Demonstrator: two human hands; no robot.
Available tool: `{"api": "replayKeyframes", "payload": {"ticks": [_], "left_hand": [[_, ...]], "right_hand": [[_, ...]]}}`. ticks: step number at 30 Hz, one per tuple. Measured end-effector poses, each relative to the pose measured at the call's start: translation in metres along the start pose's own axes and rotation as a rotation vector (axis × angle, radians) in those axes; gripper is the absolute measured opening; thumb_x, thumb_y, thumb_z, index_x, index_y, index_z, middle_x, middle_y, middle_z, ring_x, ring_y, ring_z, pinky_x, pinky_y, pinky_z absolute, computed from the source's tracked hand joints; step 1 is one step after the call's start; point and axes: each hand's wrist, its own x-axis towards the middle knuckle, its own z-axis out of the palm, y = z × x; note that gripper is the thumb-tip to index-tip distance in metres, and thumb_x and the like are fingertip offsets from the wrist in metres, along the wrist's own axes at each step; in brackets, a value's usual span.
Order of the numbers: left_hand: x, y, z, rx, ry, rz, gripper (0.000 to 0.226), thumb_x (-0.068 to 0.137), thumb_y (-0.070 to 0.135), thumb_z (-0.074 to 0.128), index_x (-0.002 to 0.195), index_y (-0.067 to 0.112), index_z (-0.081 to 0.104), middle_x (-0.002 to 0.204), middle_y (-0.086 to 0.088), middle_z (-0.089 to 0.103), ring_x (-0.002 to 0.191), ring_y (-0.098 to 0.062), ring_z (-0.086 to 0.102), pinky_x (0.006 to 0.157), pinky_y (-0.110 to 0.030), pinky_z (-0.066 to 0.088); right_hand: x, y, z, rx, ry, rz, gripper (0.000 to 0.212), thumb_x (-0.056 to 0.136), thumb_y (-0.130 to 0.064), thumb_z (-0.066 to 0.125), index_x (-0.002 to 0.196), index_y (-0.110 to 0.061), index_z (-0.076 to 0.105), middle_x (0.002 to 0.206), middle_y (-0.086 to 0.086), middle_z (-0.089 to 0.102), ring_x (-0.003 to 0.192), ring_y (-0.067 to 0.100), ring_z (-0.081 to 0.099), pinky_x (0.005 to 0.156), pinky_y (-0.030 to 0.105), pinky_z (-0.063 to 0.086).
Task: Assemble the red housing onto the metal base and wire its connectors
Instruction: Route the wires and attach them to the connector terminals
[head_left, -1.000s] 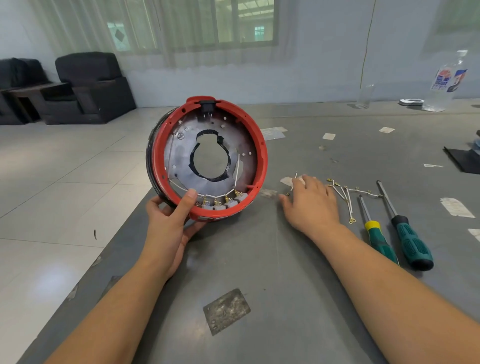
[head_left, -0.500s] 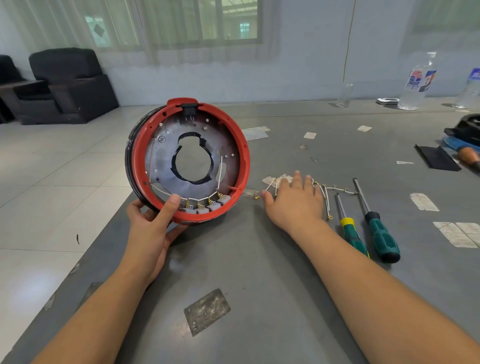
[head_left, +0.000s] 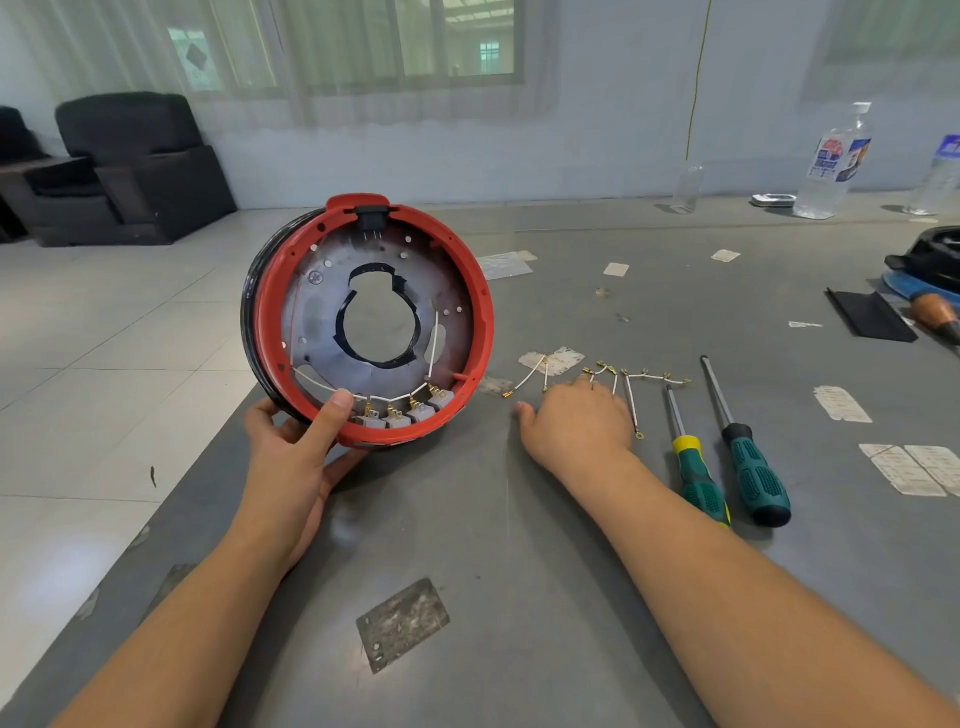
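A round red housing (head_left: 480, 317) stands on edge at the table's left, with a grey metal base plate (head_left: 317, 322) inside it and a big cut-out in the middle. Several grey connectors (head_left: 402, 415) with brass tabs sit along its lower rim, joined by a white wire. My left hand (head_left: 296, 447) grips the lower left rim, thumb over the edge. My right hand (head_left: 576, 426) rests palm down on the table, its fingertips at a row of loose white wires with brass terminals (head_left: 631, 382).
Two green-handled screwdrivers (head_left: 696, 473) (head_left: 753, 467) lie right of my right hand. Paper scraps dot the grey table (head_left: 519, 545). A metal plate (head_left: 402, 623) lies near the front. Bottles (head_left: 831, 161) stand at the back right; dark parts (head_left: 919, 265) sit at the right edge.
My right hand has drawn back a little toward me, uncovering more of the loose wires. My left hand keeps holding the housing upright.
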Motion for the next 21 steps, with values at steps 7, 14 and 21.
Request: {"api": "replayKeyframes", "payload": {"ticks": [7, 14, 21], "left_hand": [[-0.001, 0.001, 0.001, 0.009, -0.001, 0.000, 0.066, 0.074, 0.041, 0.085, 0.126, 0.030, 0.045, 0.110, -0.010, 0.076, 0.103, -0.029, 0.076, 0.076, -0.040, 0.064], [-0.001, 0.002, 0.002, 0.014, 0.002, -0.006, 0.069, 0.069, 0.045, 0.086, 0.124, 0.032, 0.046, 0.115, -0.012, 0.074, 0.103, -0.029, 0.076, 0.076, -0.039, 0.064], [0.000, 0.001, 0.002, 0.017, 0.006, -0.001, 0.066, 0.074, 0.042, 0.085, 0.125, 0.029, 0.045, 0.115, -0.012, 0.075, 0.103, -0.029, 0.076, 0.078, -0.041, 0.064]], "right_hand": [[-0.010, -0.010, 0.002, -0.032, 0.134, -0.121, 0.044, 0.099, -0.050, 0.047, 0.112, -0.015, 0.069, 0.116, 0.012, 0.068, 0.113, 0.032, 0.062, 0.088, 0.038, 0.042], [0.012, 0.009, -0.017, 0.115, 0.199, -0.032, 0.018, 0.089, -0.016, 0.056, 0.100, -0.017, 0.070, 0.103, 0.012, 0.070, 0.096, 0.035, 0.068, 0.071, 0.033, 0.036], [0.043, 0.028, -0.010, 0.195, 0.108, 0.175, 0.028, 0.097, -0.024, 0.059, 0.119, -0.009, 0.066, 0.125, 0.017, 0.059, 0.118, 0.037, 0.056, 0.090, 0.038, 0.048]]}}
